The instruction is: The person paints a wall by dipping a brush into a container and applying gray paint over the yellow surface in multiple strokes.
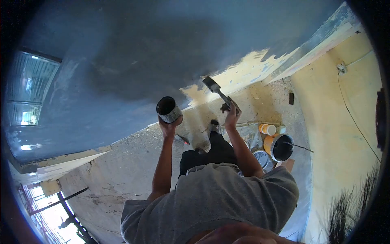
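Observation:
My left hand (pixel 169 125) is wrapped round a paint can (pixel 173 115), held upright in front of the wall, its open top showing dark inside. In my right hand (pixel 232 114) is a paintbrush (pixel 219 92), gripped by its handle. The dark bristles point up and left, right at the wall near the lower border of the paint. Most of the wall (pixel 162 53) is covered in dark grey-blue paint. A ragged cream strip (pixel 239 69) shows along its lower right.
To my right on the floor stand a large orange bucket (pixel 267 143) of dark paint with a stick in it, and a smaller orange-and-white tub (pixel 267 129). A dark block (pixel 291 98) lies near the yellow side wall (pixel 345 118). A louvred window (pixel 34 87) is at left.

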### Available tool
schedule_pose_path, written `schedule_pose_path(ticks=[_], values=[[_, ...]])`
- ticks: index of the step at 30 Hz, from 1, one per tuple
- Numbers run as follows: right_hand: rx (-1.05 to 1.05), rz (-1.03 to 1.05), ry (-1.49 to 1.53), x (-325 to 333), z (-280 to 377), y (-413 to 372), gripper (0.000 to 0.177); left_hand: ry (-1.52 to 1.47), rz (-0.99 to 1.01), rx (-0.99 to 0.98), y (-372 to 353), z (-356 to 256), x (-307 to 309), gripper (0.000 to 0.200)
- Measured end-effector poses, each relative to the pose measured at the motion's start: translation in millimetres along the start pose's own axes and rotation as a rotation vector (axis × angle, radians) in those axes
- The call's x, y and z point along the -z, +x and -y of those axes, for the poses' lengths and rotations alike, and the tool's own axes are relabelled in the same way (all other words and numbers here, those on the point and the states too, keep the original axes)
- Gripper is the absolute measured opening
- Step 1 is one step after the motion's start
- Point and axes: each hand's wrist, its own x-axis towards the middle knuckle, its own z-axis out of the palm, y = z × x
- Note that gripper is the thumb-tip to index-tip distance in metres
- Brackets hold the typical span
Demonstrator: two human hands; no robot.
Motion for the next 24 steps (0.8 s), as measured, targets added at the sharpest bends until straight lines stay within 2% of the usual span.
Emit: schedule_pose_path(ticks=[2, 6, 12, 13, 16, 17, 18, 20, 22, 24], values=[[0.017, -0.039, 0.022, -10.6, 1.6, -0.2, 0.031, 0.055, -0.050, 0.043, -11.2, -5.9, 10.7, 0.077], [0.132, -0.036, 0.177, -53.1, 34.9, -1.7, 0.032, 0.067, -0.022, 0.043, -2.7, 11.5, 20.2, 0.077], [0.308, 0.018, 0.228, -85.8, 64.0, -13.4, 0.037, -0.064, 0.167, -0.029, 28.2, 28.8, 30.8, 0.072], [0.285, -0.005, 0.232, -84.4, 60.6, -18.4, 0.037, 0.011, 0.184, -0.031, 27.6, 25.3, 33.9, 0.069], [0.341, -0.069, 0.200, -77.9, 35.9, -33.0, 0.037, -0.147, 0.315, 0.046, 32.0, 42.8, 52.2, 0.069], [0.314, -0.040, 0.247, -71.3, 23.1, -40.6, 0.036, -0.151, 0.333, 0.068, 32.8, 68.2, 64.0, 0.068], [0.314, -0.041, 0.234, -64.3, 7.6, -43.1, 0.036, -0.160, 0.333, 0.078, 29.1, 62.1, 67.9, 0.068], [0.202, -0.135, 0.126, -50.0, -32.7, -49.5, 0.035, 0.015, 0.325, 0.054, 24.5, 43.5, 84.5, 0.067], [0.148, -0.169, 0.171, -19.2, -97.9, -36.9, 0.033, 0.073, 0.305, 0.046, 17.8, 45.7, 100.4, 0.068], [0.032, -0.284, 0.040, -14.6, -123.8, -25.7, 0.029, 0.101, 0.238, 0.141, 6.7, 25.8, 106.5, 0.069]])
